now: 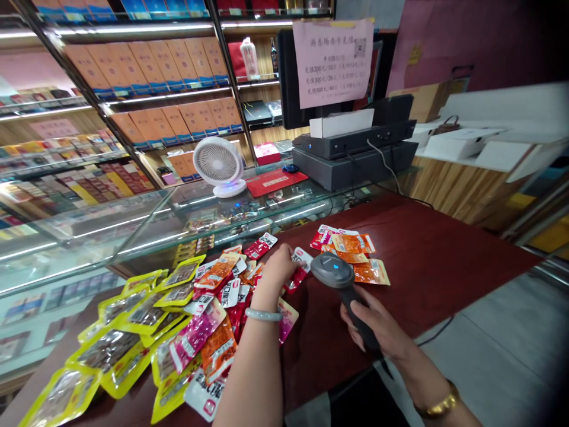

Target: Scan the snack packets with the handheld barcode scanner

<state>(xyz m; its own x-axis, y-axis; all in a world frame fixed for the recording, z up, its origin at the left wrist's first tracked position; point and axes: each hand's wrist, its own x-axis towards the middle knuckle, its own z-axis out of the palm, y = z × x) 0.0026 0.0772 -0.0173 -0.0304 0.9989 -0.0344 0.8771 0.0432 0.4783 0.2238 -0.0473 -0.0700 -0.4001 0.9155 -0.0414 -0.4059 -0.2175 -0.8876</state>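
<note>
My left hand (283, 264), with a pale bangle on its wrist, is closed on a small red-and-white snack packet (300, 268) above the table. In my right hand (371, 317) is a dark grey barcode scanner (333, 271), gripped by its handle, with a blue light on top. The scanner's head is beside the held packet. Left of my left arm lies a heap of small red, orange and pink packets (222, 332) next to larger yellow-edged pouches (113, 350). Beyond the scanner, several orange and red packets (353, 246) lie in a separate small pile.
The dark red tabletop (444, 249) meets a glass display counter (146, 225). On the counter stand a white fan (219, 163), a red mat (275, 182) and a monitor (287, 83) above a black cash drawer (355, 166). A cable (438, 332) hangs past the table's right edge.
</note>
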